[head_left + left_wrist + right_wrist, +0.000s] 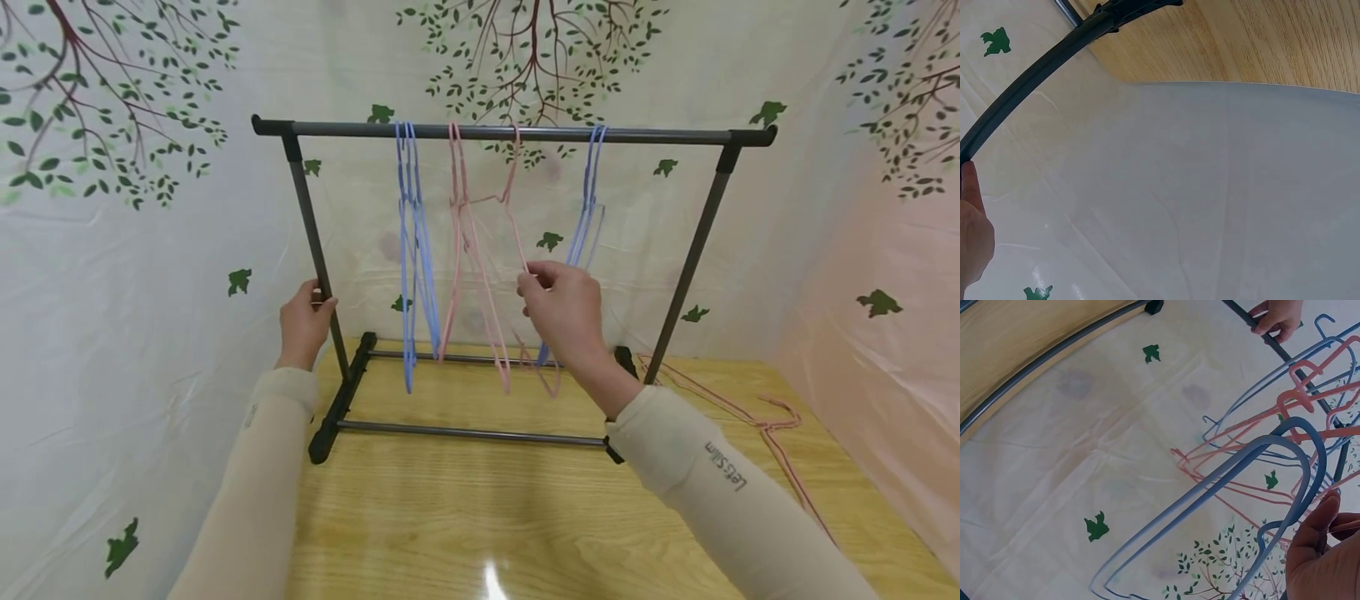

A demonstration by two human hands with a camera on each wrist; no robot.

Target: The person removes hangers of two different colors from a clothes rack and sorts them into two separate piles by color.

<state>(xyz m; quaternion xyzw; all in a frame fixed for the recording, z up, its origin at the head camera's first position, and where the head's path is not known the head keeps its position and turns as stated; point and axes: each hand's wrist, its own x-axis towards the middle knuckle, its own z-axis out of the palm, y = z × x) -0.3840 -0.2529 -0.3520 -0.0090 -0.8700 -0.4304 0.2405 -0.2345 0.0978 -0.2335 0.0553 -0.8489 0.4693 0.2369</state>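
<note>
The right hand point(566, 312) pinches a thin pink, seemingly coated-wire hanger point(517, 236) hung from the dark tubular rail point(652, 136); the left hand point(306, 325) grips the slim grey post point(309, 218). The hanger looks light, springy, slightly slippery; best held near its neck.

In the head view there's a pale wrinkly sheet point(135, 333), with printed trees at ten point(73, 46), twelve point(534, 46) and two o'clock. Green cut-out-looking shapes dot it, like one at eight point(122, 547). Pinkish sheeting point(847, 242) around three, wood-grain tabletop point(450, 517) at six, catching some glare point(492, 581).
</note>
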